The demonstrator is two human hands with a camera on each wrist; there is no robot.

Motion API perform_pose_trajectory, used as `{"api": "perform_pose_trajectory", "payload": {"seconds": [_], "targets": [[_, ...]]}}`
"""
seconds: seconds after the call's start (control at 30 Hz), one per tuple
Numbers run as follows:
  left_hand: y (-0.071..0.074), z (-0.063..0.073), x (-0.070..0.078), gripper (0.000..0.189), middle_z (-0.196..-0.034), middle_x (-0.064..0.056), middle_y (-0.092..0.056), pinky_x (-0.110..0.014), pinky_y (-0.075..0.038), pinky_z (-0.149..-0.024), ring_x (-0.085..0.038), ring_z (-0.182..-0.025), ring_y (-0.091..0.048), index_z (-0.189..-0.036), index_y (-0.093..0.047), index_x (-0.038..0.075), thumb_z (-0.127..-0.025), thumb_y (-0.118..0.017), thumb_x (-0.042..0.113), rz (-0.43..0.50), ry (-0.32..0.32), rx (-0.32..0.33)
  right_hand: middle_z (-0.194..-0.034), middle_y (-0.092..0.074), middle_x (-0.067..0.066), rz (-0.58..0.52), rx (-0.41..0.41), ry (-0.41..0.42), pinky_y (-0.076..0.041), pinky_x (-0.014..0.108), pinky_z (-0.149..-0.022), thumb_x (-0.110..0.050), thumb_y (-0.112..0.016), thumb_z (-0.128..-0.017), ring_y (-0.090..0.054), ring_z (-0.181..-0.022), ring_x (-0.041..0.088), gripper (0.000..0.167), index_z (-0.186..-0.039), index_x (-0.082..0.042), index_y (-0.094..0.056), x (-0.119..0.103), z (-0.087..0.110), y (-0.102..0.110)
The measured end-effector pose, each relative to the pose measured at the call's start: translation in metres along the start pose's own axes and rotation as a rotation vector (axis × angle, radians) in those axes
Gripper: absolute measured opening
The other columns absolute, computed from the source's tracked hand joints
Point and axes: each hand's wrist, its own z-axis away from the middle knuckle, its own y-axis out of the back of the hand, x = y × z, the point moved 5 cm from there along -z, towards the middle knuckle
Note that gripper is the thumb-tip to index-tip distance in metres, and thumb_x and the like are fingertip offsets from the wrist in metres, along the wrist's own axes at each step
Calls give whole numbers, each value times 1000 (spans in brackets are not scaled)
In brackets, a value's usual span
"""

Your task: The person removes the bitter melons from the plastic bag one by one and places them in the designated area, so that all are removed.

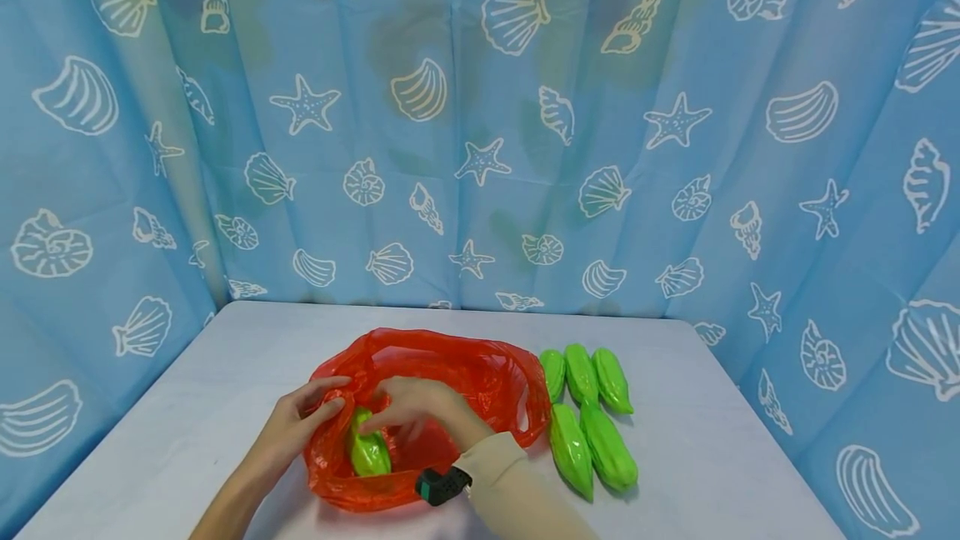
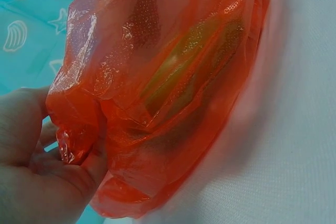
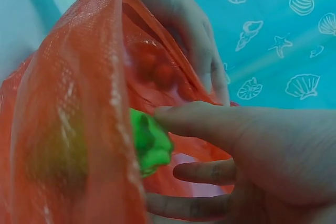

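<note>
A red plastic bag [image 1: 491,361] lies open on the table, its mouth facing up. My left hand [image 1: 296,423] pinches the bag's left rim between thumb and fingers. Inside, at the left, lies a glossy green, long vegetable-shaped piece [image 1: 370,455]; through the film it shows dimly in the left wrist view. My right hand [image 1: 423,402] reaches into the bag over this piece. In the right wrist view, the thumb is beside the green end [image 3: 152,145] and the other fingers are spread apart from it. Whether the thumb touches it I cannot tell.
Several similar green pieces [image 1: 581,373] lie in two rows just right of the bag. They rest on a white-covered table [image 1: 697,440]. A blue curtain [image 1: 480,123] with shell and starfish prints hangs behind and at both sides. A dark band [image 1: 442,486] circles the right wrist.
</note>
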Motion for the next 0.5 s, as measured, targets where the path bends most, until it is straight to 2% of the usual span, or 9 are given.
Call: {"api": "perform_pose_trajectory", "payload": {"seconds": [0.2, 0.5], "targets": [[0, 0, 0, 53, -152, -14, -44, -40, -55, -95, -38, -137, -43, -139, -54, 19, -92, -67, 39, -2, -3, 5, -88, -64, 5, -68, -21, -14, -62, 36, -65, -29, -72, -88, -68, -75, 23, 35, -114, -9, -59, -1, -5, -6], [-1, 0, -1, 56, -152, -14, -44, -40, -55, -96, -38, -137, -43, -141, -52, 19, -91, -67, 41, 2, -9, -5, -83, -67, 3, -84, -19, -18, -62, 36, -65, -24, -73, -87, -67, -73, 23, 20, -101, -11, -66, -2, -8, -10]]}}
